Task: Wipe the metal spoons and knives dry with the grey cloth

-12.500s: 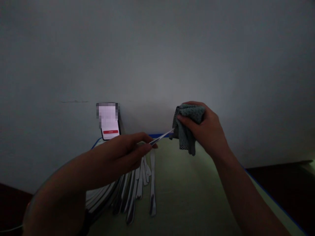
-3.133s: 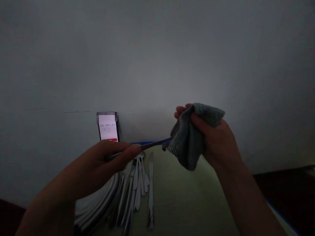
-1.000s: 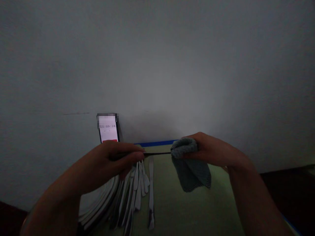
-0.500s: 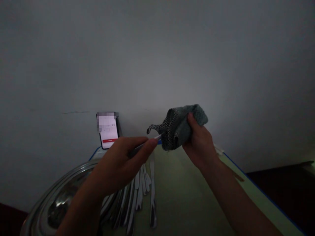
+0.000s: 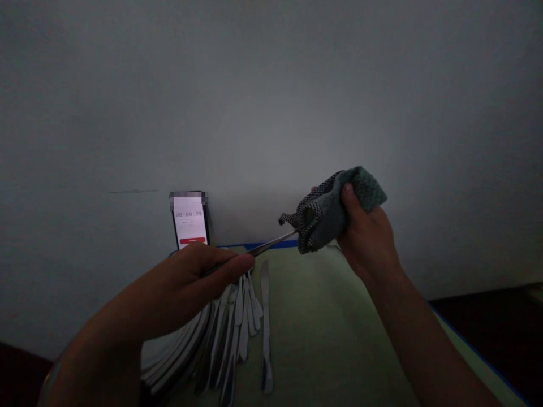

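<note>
My left hand (image 5: 190, 282) grips a metal table knife (image 5: 275, 242) that points up and to the right. The far end of the knife goes into a folded grey-green cloth (image 5: 328, 212) with a black-and-white checked side, so its tip is hidden. That cloth is bunched in my right hand (image 5: 367, 234), thumb on top and fingers mostly behind it. Below my left hand several knives (image 5: 231, 333) lie in a loose pile. A single knife (image 5: 266, 333) lies apart, just right of the pile.
A phone (image 5: 189, 223) with a running timer leans against the grey wall (image 5: 271, 102). The table (image 5: 322, 339) has a pale green top and blue edging (image 5: 284, 244). Left of the knives, partly behind my left arm, are stacked curved pale rims (image 5: 182, 350).
My right hand and the cloth have moved right and slightly up. My left hand has shifted left and down, so more of the knife shows outside the cloth.
</note>
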Demonstrator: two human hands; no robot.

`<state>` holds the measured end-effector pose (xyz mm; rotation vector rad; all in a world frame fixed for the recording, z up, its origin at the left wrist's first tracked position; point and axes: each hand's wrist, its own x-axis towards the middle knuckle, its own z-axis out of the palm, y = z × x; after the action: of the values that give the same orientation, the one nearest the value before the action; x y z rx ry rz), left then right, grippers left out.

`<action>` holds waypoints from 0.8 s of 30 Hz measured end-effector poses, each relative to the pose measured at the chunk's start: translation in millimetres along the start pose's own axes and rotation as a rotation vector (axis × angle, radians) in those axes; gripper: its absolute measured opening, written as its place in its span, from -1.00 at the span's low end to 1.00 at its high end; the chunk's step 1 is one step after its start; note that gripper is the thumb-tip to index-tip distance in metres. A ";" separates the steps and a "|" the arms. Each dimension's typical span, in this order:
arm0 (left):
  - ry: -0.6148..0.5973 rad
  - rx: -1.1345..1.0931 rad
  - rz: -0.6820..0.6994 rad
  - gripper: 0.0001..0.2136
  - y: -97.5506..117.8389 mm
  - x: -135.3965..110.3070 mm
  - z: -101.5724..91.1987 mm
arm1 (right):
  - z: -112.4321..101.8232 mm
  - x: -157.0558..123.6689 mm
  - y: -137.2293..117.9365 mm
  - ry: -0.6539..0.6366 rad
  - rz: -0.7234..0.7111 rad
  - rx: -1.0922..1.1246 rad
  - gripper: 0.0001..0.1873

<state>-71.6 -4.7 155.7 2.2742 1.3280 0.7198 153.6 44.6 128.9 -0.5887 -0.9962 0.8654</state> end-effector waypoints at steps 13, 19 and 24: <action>-0.131 0.019 0.023 -0.58 18.7 21.4 26.3 | 18.3 -14.8 19.9 0.219 0.173 0.354 -0.72; -0.066 0.057 -0.063 -0.60 4.9 22.6 17.6 | 32.8 -29.2 26.6 0.179 0.371 0.437 -0.84; -0.155 0.128 -0.043 -0.66 9.0 27.3 27.1 | 40.0 -33.4 37.6 0.176 0.562 0.513 -0.85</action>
<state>-37.6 12.8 145.8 2.3400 1.3795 0.4451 95.5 38.6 101.9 -0.4926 -0.4122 1.4802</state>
